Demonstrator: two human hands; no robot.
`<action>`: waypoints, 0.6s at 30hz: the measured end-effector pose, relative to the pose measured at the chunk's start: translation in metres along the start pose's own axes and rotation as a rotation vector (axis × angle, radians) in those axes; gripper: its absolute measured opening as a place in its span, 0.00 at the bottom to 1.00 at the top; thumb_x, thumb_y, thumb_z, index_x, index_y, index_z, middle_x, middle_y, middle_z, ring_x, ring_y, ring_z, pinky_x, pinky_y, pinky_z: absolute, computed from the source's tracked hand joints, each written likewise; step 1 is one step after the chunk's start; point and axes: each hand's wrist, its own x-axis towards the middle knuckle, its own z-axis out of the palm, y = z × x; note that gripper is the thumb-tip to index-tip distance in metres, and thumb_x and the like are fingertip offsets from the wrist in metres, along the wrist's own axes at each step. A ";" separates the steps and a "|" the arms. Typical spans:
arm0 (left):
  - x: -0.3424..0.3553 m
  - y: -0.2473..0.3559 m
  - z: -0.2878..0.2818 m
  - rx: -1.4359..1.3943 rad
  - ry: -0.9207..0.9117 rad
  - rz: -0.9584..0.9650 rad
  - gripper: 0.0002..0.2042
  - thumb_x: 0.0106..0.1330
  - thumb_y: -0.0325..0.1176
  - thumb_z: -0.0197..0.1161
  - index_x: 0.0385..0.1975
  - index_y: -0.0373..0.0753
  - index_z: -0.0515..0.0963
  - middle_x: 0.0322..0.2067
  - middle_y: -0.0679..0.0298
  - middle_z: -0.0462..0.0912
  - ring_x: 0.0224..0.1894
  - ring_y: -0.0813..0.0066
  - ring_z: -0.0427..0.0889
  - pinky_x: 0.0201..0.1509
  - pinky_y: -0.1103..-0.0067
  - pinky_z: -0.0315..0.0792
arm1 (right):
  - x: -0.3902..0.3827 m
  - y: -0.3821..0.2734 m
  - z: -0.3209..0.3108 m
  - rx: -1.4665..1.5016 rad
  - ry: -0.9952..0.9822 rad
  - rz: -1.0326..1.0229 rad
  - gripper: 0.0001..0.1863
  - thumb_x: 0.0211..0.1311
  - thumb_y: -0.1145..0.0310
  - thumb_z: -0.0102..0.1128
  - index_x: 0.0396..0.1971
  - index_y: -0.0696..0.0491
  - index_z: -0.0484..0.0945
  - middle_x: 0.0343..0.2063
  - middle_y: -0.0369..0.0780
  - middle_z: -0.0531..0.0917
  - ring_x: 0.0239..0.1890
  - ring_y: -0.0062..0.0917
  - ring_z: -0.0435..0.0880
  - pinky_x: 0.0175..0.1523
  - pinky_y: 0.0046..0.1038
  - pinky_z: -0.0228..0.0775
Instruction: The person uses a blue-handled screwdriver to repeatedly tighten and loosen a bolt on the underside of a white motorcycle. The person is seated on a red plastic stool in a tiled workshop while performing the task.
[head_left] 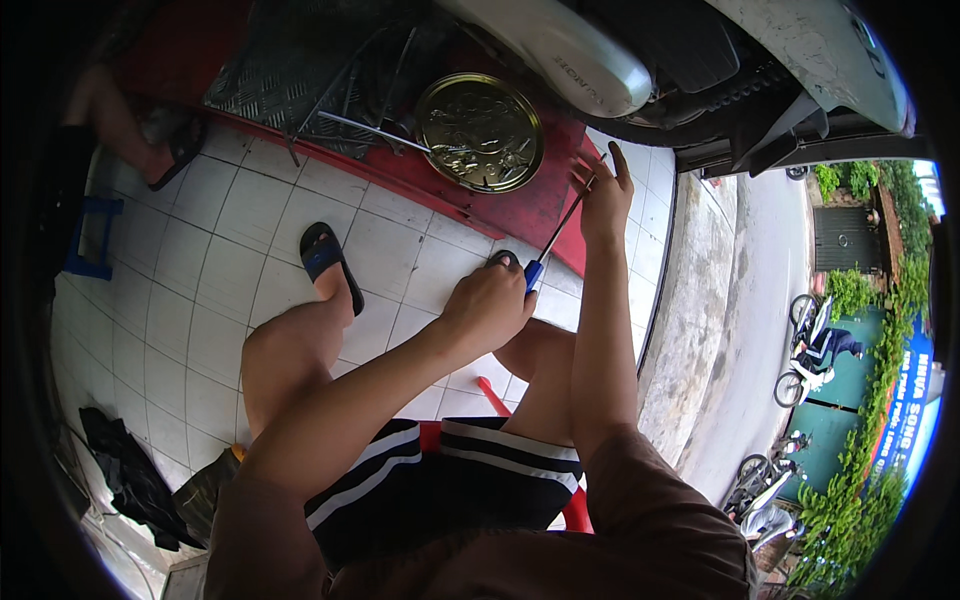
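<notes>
My left hand (pixel 488 305) is closed around the blue handle of a screwdriver (pixel 534 275). Its long thin metal shaft points up and to the right, away from me. Beside the shaft's far end is my right hand (pixel 607 200), fingers stretched out and apart; whether they touch the shaft I cannot make out. Just beyond the hands, a round gold-coloured tray (pixel 431 105) rests on a red platform (pixel 530 215), with several small metal parts in it. A silver metal rod (pixel 375 132) lies with one end over the tray's left rim.
A motorcycle (pixel 600 75) stands over the platform's far side. Left of the tray is a patterned metal plate (pixel 250 90). Another person's foot (pixel 175 155) and a blue stool (pixel 95 237) are at the left. White floor tiles (pixel 225 270) meet a street (pixel 750 290) at right.
</notes>
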 end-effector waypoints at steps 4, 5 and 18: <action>0.007 -0.002 0.010 -0.027 -0.007 -0.045 0.17 0.64 0.40 0.59 0.32 0.27 0.75 0.20 0.44 0.80 0.24 0.45 0.82 0.30 0.61 0.77 | 0.003 -0.002 -0.013 -0.016 -0.018 0.045 0.29 0.64 0.76 0.45 0.66 0.58 0.57 0.38 0.45 0.83 0.34 0.26 0.80 0.39 0.28 0.74; 0.008 -0.002 0.011 -0.032 -0.008 -0.048 0.17 0.64 0.40 0.59 0.32 0.27 0.75 0.20 0.44 0.80 0.24 0.45 0.82 0.30 0.61 0.77 | 0.005 -0.003 -0.017 0.006 -0.034 0.072 0.28 0.64 0.76 0.46 0.65 0.58 0.60 0.37 0.44 0.83 0.33 0.25 0.80 0.38 0.27 0.73; 0.001 0.000 0.029 -0.167 -0.079 0.056 0.16 0.57 0.25 0.59 0.42 0.29 0.64 0.30 0.40 0.80 0.34 0.39 0.80 0.40 0.58 0.75 | -0.004 -0.015 -0.016 0.044 -0.006 -0.061 0.23 0.65 0.76 0.45 0.61 0.59 0.67 0.31 0.36 0.79 0.30 0.19 0.76 0.38 0.22 0.70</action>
